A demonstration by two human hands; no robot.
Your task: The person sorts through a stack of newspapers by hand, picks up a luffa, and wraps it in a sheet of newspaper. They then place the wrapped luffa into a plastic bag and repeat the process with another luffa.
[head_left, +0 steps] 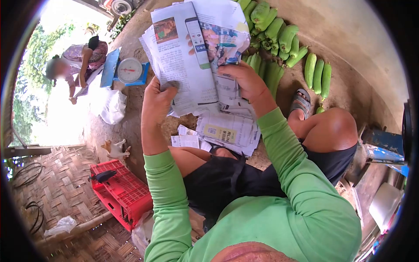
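My left hand [158, 101] grips the lower left edge of a stack of newspaper sheets [185, 65], thumb on top. At the stack's right side, my right hand [246, 81] pinches the paper, its thumb over a colour-printed sheet [222, 41]. The sheets are held up above the ground, spread unevenly. Below them, more newspaper [229, 129] lies in a pile between my legs, with smaller cut pieces [185, 140] at its left. Green, elongated vegetables [288, 38] are heaped just beyond the right hand.
A blue scale [130, 70] stands at the upper left beside a white plastic bag [114, 107]. Another person [83, 61] bends down behind it. A cat [115, 149] lies near a red plastic crate [120, 187]. Several vegetables [318, 75] lie in a row at right.
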